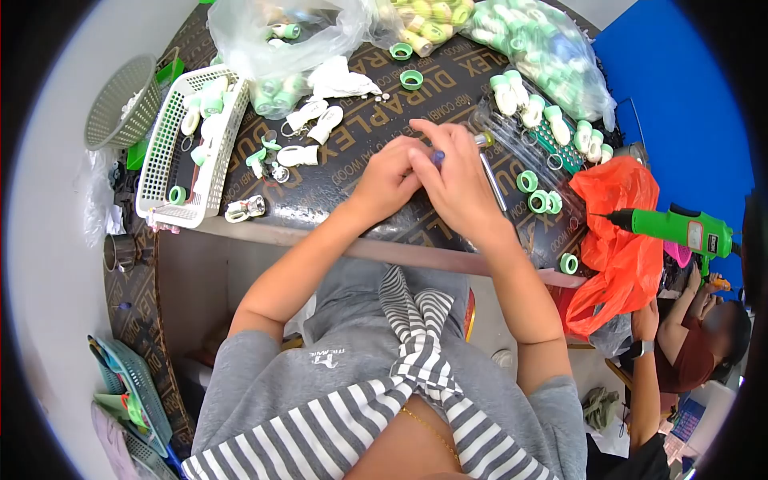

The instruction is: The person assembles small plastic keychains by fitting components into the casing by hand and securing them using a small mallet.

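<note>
My left hand [387, 178] is closed over the table's front part, its fingertips meeting my right hand. What it holds, if anything, is hidden behind the fingers. My right hand [458, 178] has its fingers curled around a small blue-purple piece [438, 158]; the rest of that piece is covered, so its kind does not show. Just beyond my right hand lie a yellowish handle end [484, 139] and a thin metal rod [494, 184]. White key-ring pieces [326, 125] lie to the left of my hands, and green rings [538, 201] to the right.
A white basket [232, 136] with green-and-white parts stands left. Plastic bags of parts [544, 52] line the back. A green electric screwdriver [680, 230] hangs at right by a red plastic bag [616, 240]. Another person [696, 352] sits beyond, lower right.
</note>
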A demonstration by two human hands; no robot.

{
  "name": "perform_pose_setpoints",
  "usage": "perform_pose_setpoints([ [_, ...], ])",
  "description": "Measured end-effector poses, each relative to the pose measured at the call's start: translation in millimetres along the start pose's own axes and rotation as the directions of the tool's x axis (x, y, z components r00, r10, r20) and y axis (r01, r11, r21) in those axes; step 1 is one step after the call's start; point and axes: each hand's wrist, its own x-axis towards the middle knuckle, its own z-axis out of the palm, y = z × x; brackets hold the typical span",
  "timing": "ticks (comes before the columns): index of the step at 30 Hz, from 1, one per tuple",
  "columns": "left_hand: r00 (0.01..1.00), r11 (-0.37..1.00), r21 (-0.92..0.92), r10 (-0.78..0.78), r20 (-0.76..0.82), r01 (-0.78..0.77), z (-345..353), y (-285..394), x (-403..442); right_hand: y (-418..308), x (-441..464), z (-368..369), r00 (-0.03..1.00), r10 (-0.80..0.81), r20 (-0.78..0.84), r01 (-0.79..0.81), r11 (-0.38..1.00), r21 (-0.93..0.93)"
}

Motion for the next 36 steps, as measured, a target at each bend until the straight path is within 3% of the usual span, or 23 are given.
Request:
perform_pose_setpoints([
  [1,0.998,0.998,0.002,0.061,0.026,-0.061,-2.6,4.0,2.9,5.4,-2.5,-7.8,0.997,-0.016,0.070,0.009,0.995,0.104],
  [2,0.996,0.997,0.022,0.070,0.053,-0.071,-4.3,2.6,4.6,8.9,-8.7,-24.6,0.992,-0.078,0.097,0.071,0.995,0.075],
  [3,0.994,0.996,0.042,0.078,0.080,-0.081,-5.8,1.0,5.2,17.4,-19.5,-35.3,0.997,0.047,0.067,-0.049,0.998,0.026],
  [5,0.994,0.995,0.048,0.081,0.074,-0.084,-5.5,2.0,3.1,47.9,-47.0,-42.8,0.994,0.104,0.047,-0.087,0.959,-0.270],
  [8,0.994,0.993,0.068,0.093,0.058,-0.097,-1.3,1.0,2.0,72.9,-79.5,-24.1,0.969,0.238,-0.063,-0.245,0.904,-0.349],
  [10,0.997,0.996,0.069,0.051,0.057,-0.055,-1.3,3.1,0.7,72.0,-76.2,-29.2,0.965,0.262,-0.024,-0.259,0.925,-0.278],
  [11,0.996,0.994,0.080,0.068,0.065,-0.073,-1.6,2.9,1.2,70.1,-75.7,-35.6,0.945,0.323,0.042,-0.318,0.943,-0.100],
  [14,0.994,0.991,0.098,0.085,0.066,-0.091,-0.3,3.2,0.8,28.8,-76.3,-55.4,0.992,0.124,-0.012,-0.123,0.989,0.087],
  [16,0.994,0.990,0.121,0.058,0.093,-0.069,-0.5,6.1,1.0,-4.9,-75.5,-70.9,0.976,0.216,0.039,-0.215,0.909,0.357],
  [23,0.991,0.975,0.184,0.110,0.073,-0.122,0.8,7.1,1.7,-47.2,-66.9,-103.5,0.984,0.004,0.179,-0.029,0.990,0.140],
  [27,0.995,0.976,0.197,0.090,0.047,-0.097,1.7,8.7,1.7,-50.4,-67.6,-93.6,0.988,-0.131,0.076,0.125,0.989,0.082],
  [29,0.996,0.981,0.169,0.091,0.024,-0.094,1.6,11.5,4.4,-46.9,-64.9,-88.3,0.985,-0.055,0.163,0.045,0.997,0.065],
  [32,0.994,0.974,0.199,0.099,0.046,-0.106,2.5,6.8,2.3,-52.8,-68.4,-104.4,0.998,-0.054,-0.036,0.057,0.994,0.093],
  [34,0.996,0.977,0.199,0.071,0.048,-0.079,0.7,9.5,2.1,-57.7,-67.2,-104.7,0.994,-0.094,-0.061,0.099,0.991,0.090],
  [36,0.999,0.988,0.149,-0.037,0.029,0.033,0.9,17.9,5.2,-45.1,-60.8,-88.1,0.995,-0.057,0.079,0.053,0.997,0.052],
])
